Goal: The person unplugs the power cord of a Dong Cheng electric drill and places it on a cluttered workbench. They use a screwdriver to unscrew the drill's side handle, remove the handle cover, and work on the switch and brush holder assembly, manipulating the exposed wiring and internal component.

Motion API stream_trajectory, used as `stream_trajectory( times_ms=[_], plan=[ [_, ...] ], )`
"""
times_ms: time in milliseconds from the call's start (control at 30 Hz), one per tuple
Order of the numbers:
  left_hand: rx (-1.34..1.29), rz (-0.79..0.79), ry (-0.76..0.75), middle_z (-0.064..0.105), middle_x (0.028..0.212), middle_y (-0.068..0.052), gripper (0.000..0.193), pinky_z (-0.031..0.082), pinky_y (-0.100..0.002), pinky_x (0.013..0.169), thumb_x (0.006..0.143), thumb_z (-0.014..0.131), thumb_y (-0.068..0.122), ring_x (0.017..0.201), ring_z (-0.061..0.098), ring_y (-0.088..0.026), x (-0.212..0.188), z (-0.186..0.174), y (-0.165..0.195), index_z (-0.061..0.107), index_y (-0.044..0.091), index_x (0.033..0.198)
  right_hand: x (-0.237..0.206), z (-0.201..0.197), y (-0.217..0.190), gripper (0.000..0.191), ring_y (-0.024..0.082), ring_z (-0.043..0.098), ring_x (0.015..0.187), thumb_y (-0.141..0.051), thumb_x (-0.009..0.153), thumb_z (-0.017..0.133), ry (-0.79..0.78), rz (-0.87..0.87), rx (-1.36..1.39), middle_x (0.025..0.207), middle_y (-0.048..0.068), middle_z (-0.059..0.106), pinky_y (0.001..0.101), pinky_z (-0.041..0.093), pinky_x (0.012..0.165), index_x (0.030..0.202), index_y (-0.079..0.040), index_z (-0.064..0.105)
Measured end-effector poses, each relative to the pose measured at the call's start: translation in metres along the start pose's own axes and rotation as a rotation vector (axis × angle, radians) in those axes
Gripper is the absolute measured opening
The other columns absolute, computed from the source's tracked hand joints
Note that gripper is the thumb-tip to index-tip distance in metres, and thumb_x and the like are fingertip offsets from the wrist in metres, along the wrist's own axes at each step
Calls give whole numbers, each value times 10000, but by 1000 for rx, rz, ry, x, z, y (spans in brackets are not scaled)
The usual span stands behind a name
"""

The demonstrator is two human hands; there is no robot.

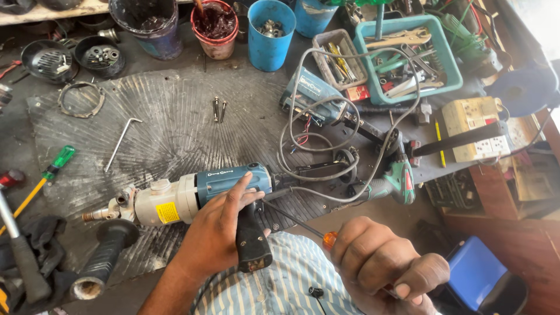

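Rubber matting [175, 128], grey and ribbed in a radial pattern, covers the bench and carries one blue-and-silver power drill [192, 198]. Its long axis runs left to right, with the silver gear housing and brass-coloured nose pointing left and the blue motor body to the right; the black pistol handle hangs down toward the person. One detached black side handle [105, 251], cylindrical and ribbed, lies just in front of the nose.

Left hand [219, 233]: closed over the blue motor body and the top of the black handle, index finger extended along the housing.

Right hand [388, 262]: fist closed around one screwdriver [303, 224] with an orange handle; its thin steel shaft slants up-left, tip at the rear of the drill body.

Further items, by size:
- one teal plastic tray [452, 64] of hand tools
- one blue cup [269, 49] holding small metal parts
- one green-handled screwdriver [46, 175] at the left edge
- one steel hex key [121, 143], L-shaped
- two dark screws [219, 109], lying side by side on the mat
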State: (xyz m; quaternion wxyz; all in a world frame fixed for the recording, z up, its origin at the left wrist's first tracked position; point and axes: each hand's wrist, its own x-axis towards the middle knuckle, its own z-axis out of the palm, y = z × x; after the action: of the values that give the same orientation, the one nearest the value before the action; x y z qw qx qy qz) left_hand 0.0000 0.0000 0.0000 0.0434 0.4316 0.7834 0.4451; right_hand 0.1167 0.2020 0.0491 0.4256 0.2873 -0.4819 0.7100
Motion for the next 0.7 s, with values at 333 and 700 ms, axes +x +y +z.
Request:
stream_trajectory(
  times_ms=[333,700],
  plan=[
    [-30,48,-36,713,1241,-181,989,467,-458,1064,801,831,297,1217,658,-359,5,9,-20,259,-88,1510,-15,17,9,174,145,458,334,-322,1088,476,28,-45,-203,499,-8,475,330,465,384,1037,-155,482],
    [-139,143,-167,652,1341,-181,1125,411,-444,1100,612,812,157,1275,595,-368,28,47,-73,199,-102,1518,-31,-1,47,230,152,436,304,-229,1072,493,5,-212,-166,476,-3,456,318,408,313,896,-82,486]
  ],
)
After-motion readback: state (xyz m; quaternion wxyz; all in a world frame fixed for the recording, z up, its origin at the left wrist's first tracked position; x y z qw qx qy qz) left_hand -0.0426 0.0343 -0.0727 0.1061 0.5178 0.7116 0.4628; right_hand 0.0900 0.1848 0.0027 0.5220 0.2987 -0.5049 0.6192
